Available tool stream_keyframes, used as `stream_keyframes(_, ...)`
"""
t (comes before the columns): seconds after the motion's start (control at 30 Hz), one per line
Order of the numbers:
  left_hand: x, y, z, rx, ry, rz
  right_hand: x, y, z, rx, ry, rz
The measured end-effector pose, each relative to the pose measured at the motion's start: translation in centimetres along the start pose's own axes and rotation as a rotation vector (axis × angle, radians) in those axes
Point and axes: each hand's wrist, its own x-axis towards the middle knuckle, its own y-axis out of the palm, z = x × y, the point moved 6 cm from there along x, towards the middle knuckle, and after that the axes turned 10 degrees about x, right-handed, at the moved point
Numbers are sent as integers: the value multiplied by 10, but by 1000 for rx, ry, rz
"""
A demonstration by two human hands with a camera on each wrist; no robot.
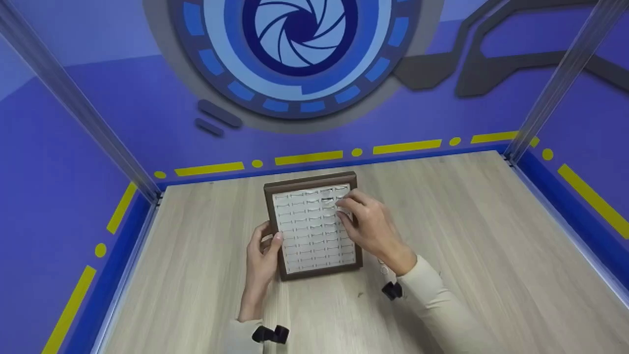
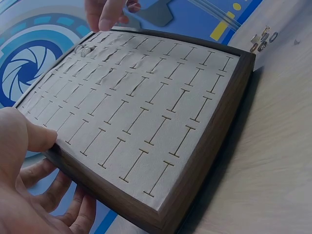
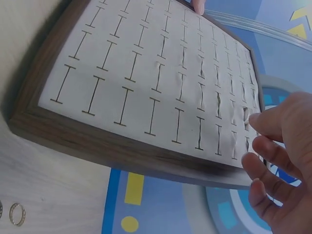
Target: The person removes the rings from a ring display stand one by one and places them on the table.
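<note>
A ring display tray (image 1: 317, 231) with a dark wood-like frame and a white slotted pad stands tilted up. My left hand (image 1: 263, 255) grips its left side, thumb on the frame's front edge and fingers behind. Over the upper right slots is my right hand (image 1: 371, 223), its thumb and fingers loosely bent and apart, with nothing visible between them. Just beyond its thumb in the right wrist view, a ring (image 3: 246, 116) sits in a slot. The left wrist view shows silvery rings (image 2: 86, 50) in the pad near its top; most other slots hold nothing.
Several loose rings (image 2: 263, 40) lie on the wood-grain table (image 1: 206, 275) to the tray's right, partly hidden by the right wrist in the head view. Blue printed walls (image 1: 123, 123) enclose the back and sides. Black straps (image 1: 270, 334) are on the wrists.
</note>
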Motion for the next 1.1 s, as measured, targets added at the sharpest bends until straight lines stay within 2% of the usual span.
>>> stream_keyframes(0.23,-1,-2,1,12,11,7,12,10,3,-64,-39,-45)
stream_keyframes(0.57,0,0,0,8,20,33,21,21,2,-129,-44,-8)
stream_keyframes(1.1,1,-2,2,23,26,27,20,26,2,-69,-64,-50)
